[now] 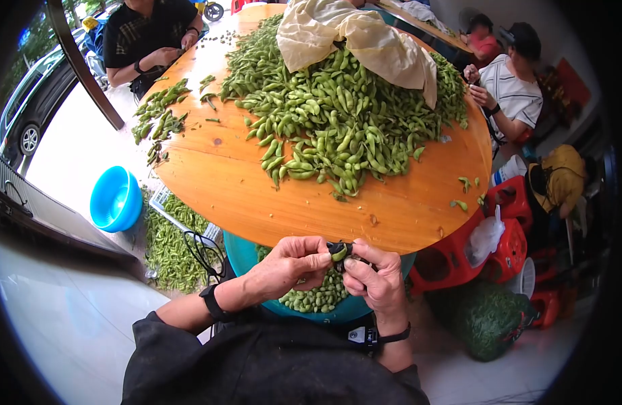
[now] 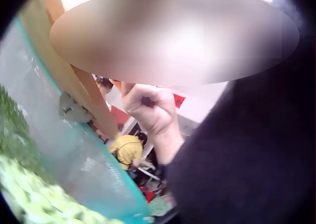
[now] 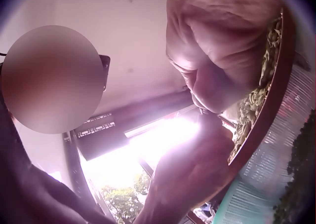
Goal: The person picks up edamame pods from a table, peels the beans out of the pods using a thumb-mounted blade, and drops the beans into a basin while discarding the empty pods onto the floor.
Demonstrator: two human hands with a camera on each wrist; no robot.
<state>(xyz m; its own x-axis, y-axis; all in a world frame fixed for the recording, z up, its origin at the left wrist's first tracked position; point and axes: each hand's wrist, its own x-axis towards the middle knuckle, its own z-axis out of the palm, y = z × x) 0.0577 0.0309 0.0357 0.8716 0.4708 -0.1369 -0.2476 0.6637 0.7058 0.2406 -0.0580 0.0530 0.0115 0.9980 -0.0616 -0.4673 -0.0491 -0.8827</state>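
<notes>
Between both hands, just off the table's near edge, is a green pod [image 1: 338, 252]. The left hand [image 1: 292, 268] pinches it from one side with thumb and fingers, and the right hand [image 1: 376, 277] pinches from the other, with something dark around its fingertips. Below them a teal basin [image 1: 240, 253] holds shelled green beans [image 1: 315, 299]. A large heap of pods [image 1: 344, 121] covers much of the wooden table [image 1: 216, 175]. In the right wrist view the right hand [image 3: 222, 41] looms close, the left hand [image 3: 190, 160] meeting it at the fingertips.
A cream cloth [image 1: 385, 50] lies over the heap. At the left are a blue basin [image 1: 115, 199] and more pods in a crate and on the floor. Red stools [image 1: 510, 250] and a green net bag [image 1: 486, 320] stand at the right. Other people sit around the table.
</notes>
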